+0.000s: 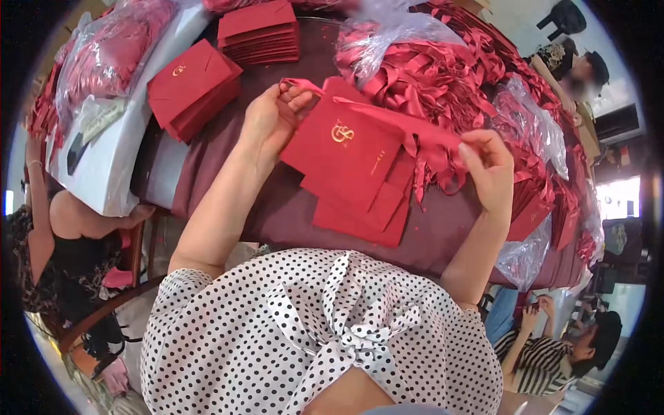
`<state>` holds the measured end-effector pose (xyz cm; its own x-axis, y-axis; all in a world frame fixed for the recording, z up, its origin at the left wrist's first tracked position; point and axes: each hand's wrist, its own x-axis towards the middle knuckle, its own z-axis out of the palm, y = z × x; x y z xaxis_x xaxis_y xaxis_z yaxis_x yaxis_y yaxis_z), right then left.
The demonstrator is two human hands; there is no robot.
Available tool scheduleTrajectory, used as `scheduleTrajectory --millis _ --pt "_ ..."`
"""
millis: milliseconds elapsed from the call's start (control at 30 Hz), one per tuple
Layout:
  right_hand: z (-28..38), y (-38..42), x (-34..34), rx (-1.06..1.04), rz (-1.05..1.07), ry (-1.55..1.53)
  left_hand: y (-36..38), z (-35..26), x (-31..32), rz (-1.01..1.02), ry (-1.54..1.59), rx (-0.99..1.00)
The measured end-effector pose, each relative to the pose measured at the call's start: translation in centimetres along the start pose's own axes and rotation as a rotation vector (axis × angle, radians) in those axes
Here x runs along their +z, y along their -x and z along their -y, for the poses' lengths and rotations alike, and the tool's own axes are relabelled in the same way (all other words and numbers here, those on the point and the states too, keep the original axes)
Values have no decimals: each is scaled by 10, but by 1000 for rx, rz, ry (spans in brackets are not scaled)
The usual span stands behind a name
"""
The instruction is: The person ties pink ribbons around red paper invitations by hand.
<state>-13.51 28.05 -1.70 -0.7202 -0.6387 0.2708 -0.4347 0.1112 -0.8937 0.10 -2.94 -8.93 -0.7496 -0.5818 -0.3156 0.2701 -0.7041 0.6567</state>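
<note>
A red paper gift bag (325, 162) with a gold monogram lies in front of me at a tilt, on top of other red bags (360, 225). A pinkish-red satin ribbon (394, 119) stretches across its upper edge. My left hand (280, 114) is by the bag's upper left corner, fingers curled on one end of the ribbon. At the right, my right hand (490, 166) pinches the ribbon's other stretch between thumb and fingers, held away from the bag. Whether the ribbon passes through holes in the bag cannot be made out.
Two stacks of red bags, a nearer stack (190, 90) and a farther stack (259, 34), stand at upper left. A large ribbon heap (429, 76) with clear plastic covers the back right of the dark red tablecloth (277, 221). People sit at both sides.
</note>
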Motion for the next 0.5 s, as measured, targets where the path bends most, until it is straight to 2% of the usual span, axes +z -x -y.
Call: scheduleTrajectory --millis 67,100,133,233,267,333,367,433,500 --pt "5 2 -5 55 97 67 5 -10 10 -12 53 10" --pt "3 1 -6 52 105 77 4 -14 7 83 62 14" --pt "-1 1 -5 38 49 23 5 -13 7 82 73 16" --pt "-10 1 -1 -4 -15 -25 5 -10 5 -39 -433 297" --pt "-11 1 1 12 -33 -82 6 -9 1 -39 -433 300" --pt "-10 2 5 25 -51 -140 8 -10 -5 12 -1097 794" --pt "-7 4 9 8 -39 -221 0 -17 -14 222 -1273 773" --pt "0 7 13 -5 -12 -339 11 -16 -10 326 -1471 565" --pt "-3 9 9 -34 0 -373 13 -10 -7 335 -1474 593"
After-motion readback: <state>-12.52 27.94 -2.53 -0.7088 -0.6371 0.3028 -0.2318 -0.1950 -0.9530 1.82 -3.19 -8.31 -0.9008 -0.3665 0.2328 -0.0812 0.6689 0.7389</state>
